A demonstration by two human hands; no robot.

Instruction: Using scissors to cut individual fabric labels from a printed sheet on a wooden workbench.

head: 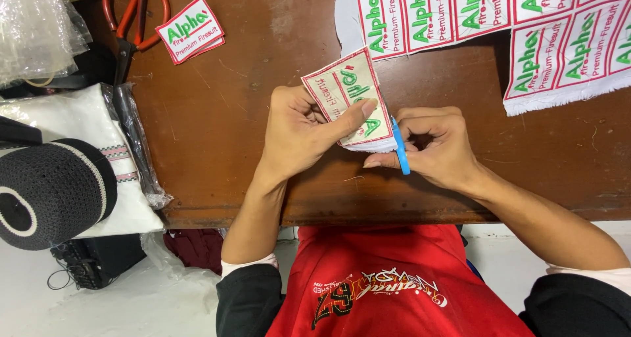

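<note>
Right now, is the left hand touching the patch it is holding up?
Touching. The head view shows the left hand pinching the patch, thumb lying across its face.

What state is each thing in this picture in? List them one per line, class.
Left hand: pinching the patch.
Right hand: closed on a blue-handled tool.
Embroidered patch: held up, cut loose.
Blue-handled tool: at the patch's edge.
Orange scissors: lying on the table, unused.
Patch sheet: flat, uncut.
</note>
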